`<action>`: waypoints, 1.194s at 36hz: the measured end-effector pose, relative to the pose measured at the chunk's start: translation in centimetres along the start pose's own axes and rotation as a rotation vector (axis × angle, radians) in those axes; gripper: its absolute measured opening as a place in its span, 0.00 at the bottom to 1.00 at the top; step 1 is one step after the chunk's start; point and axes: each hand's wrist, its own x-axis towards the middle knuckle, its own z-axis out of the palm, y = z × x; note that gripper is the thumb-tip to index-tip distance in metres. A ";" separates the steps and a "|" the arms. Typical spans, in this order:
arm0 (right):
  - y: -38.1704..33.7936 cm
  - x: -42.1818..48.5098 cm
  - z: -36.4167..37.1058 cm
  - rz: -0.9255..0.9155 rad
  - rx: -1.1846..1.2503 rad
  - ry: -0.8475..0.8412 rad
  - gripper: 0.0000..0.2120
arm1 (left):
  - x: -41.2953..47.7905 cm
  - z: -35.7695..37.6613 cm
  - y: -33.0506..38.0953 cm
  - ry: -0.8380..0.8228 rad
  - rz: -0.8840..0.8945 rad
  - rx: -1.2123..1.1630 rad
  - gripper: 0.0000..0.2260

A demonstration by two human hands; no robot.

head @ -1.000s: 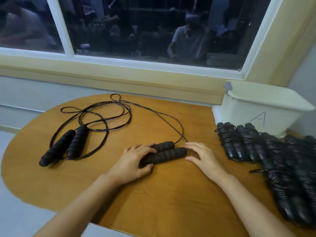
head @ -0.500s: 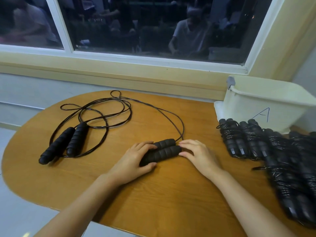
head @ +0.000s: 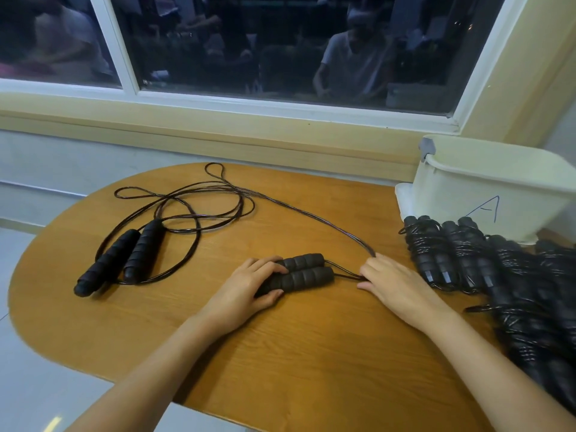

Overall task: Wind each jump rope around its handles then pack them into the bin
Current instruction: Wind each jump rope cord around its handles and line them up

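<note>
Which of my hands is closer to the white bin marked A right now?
Right. The right hand pinches the cord just left of the wound ropes piled before the white bin; the left hand grips the paired handles farther left.

one marking is legible: a hand-drawn capital letter "a" in dark ink on the front wall of the cream bin [head: 486, 194], at the table's right edge. no other text, brand or number can be read.

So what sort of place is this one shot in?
Probably a shared indoor workroom: a rounded wooden table under a dark window reflecting other people, with a white bin marked A beside wound jump ropes.
</note>
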 end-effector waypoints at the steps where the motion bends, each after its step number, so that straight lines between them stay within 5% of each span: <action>1: 0.0 -0.5 0.0 -0.009 -0.055 0.052 0.14 | 0.0 0.1 0.0 0.006 -0.004 0.001 0.17; 4: 0.1 -2.0 0.7 0.018 -0.206 0.227 0.13 | -0.1 0.3 0.3 0.035 -0.022 -0.003 0.17; 10: -1.0 -3.8 1.5 0.098 -0.207 0.325 0.14 | -0.1 0.9 0.7 0.043 -0.023 -0.059 0.16; 19: -2.6 -2.5 0.2 0.219 0.067 0.140 0.29 | -0.2 0.7 0.8 0.030 -0.102 -0.060 0.27; 28: -3.7 -0.3 1.0 0.235 0.202 0.148 0.22 | -0.1 0.4 0.7 -0.034 -0.062 -0.042 0.29; 43: -4.2 0.5 3.2 0.158 0.313 0.537 0.08 | -0.4 -0.2 0.2 -0.106 -0.020 -0.124 0.27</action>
